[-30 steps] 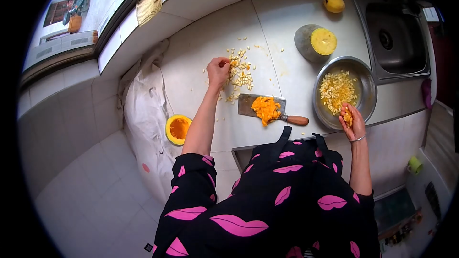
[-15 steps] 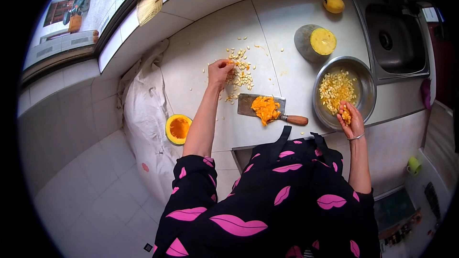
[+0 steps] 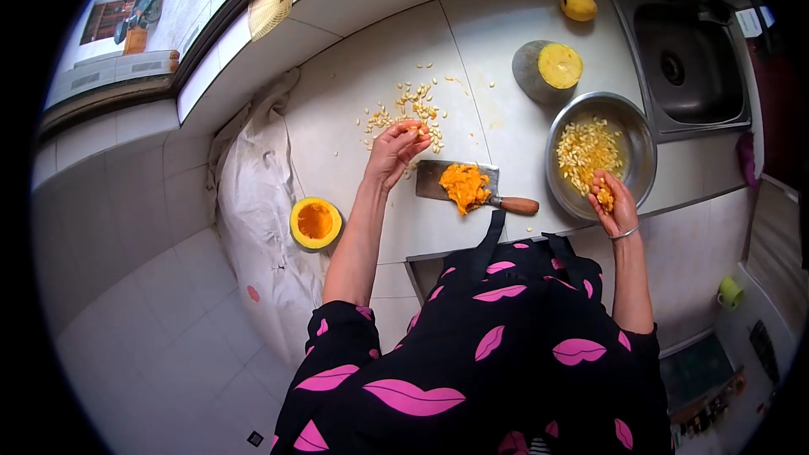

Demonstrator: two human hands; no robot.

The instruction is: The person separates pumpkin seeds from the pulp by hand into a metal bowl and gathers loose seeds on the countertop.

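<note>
My left hand [image 3: 398, 153] is closed in a pinch over the counter, with a little pumpkin seed and orange pulp at its fingertips. Just beyond it, loose pumpkin seeds [image 3: 419, 103] lie scattered on the white tiles. My right hand [image 3: 618, 206], palm up at the near rim of a metal bowl [image 3: 645, 152], cups a clump of seeds with pulp [image 3: 604, 198]. Many pale seeds [image 3: 587, 147] sit in yellowish liquid inside the bowl. Between my hands lies a cleaver [image 3: 516, 205], its blade carrying a heap of orange pumpkin pulp [image 3: 464, 188].
A hollowed pumpkin half [image 3: 316, 223] sits at the left by a white cloth [image 3: 261, 227]. Behind the bowl are a cut pumpkin piece [image 3: 548, 72] and a small yellow fruit [image 3: 579, 5]. A steel sink [image 3: 691, 67] is at the right.
My left hand has drawn back from the seed pile towards me, fingers still pinched. My right hand stays at the bowl's near rim with its clump.
</note>
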